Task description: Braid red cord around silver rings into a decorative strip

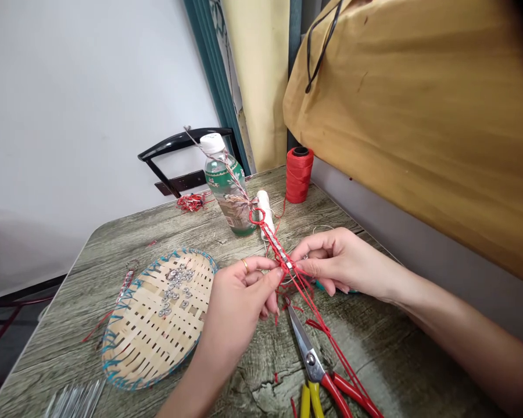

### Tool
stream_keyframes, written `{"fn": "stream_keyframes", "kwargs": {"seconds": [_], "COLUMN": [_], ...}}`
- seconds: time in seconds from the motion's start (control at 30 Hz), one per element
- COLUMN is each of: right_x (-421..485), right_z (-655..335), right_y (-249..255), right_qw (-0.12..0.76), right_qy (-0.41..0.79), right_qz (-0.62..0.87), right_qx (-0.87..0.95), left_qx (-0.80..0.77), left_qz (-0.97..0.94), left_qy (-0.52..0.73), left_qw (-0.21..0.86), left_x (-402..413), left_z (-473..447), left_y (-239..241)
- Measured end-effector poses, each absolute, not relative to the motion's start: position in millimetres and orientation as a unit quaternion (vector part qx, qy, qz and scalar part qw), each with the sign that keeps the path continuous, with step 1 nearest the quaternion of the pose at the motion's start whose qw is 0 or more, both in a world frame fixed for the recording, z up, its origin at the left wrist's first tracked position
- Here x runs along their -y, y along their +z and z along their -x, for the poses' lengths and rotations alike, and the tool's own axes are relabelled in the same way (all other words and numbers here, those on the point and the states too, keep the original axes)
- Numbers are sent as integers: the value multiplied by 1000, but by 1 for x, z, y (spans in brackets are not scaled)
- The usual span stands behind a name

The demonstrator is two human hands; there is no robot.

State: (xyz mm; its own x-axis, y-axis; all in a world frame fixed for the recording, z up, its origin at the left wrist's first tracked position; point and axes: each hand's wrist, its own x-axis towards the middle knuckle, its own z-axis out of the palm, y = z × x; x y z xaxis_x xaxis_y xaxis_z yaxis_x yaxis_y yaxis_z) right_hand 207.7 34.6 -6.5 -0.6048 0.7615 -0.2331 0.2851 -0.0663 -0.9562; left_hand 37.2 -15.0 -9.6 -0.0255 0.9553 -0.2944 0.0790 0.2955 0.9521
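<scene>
A braided red cord (275, 242) set with silvery metal pieces stretches from a red loop tied near the bottle down to my hands. My left hand (248, 284) pinches red cord on the left of the braid's lower end. On the other side, my right hand (329, 260) pinches a red strand between thumb and fingers. Long red strands run from the braid's end toward the lower right, passing over scissors (310, 357) with red handles. A plastic bottle (225, 184) with a white cap and green label has twisted cord around its neck, joined to the loop.
An oval woven bamboo tray (135, 342) holding several small metal rings stands on the left. Behind are a red thread spool (298, 175), a white thread roll (265, 215) and a red-white cord tangle (192, 201). Yellow handles (310, 400) and thin metal rods (77, 400) lie near the front.
</scene>
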Motion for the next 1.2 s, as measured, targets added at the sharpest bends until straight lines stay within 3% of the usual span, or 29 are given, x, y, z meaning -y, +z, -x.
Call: {"fn": "stream_keyframes", "kwargs": {"seconds": [0.33,0.77,0.9,1.07,1.2], "right_x": [-37,-36,-33,-27,-25], "right_z": [-216,-217,-219,-215,-205], "right_y": [9,9,7,4,1], "right_qw": [248,173,199,291,275], "right_qy": [584,542,503,335,472], "right_qz": [473,488,461,456,420], "right_qx": [611,662,703,772,724], "left_qx": [-582,-571,-589,-664,-637], "left_qz": [-423,-373,-402,-497,-479], "left_qy": [440,379,398,415,432], "left_qw": [538,625,577,374,422], "left_x": [24,21,22,24,22], "left_z": [-30,-34,-36,-38,-42], "left_y": [-6,-14,-9,-2,1]}}
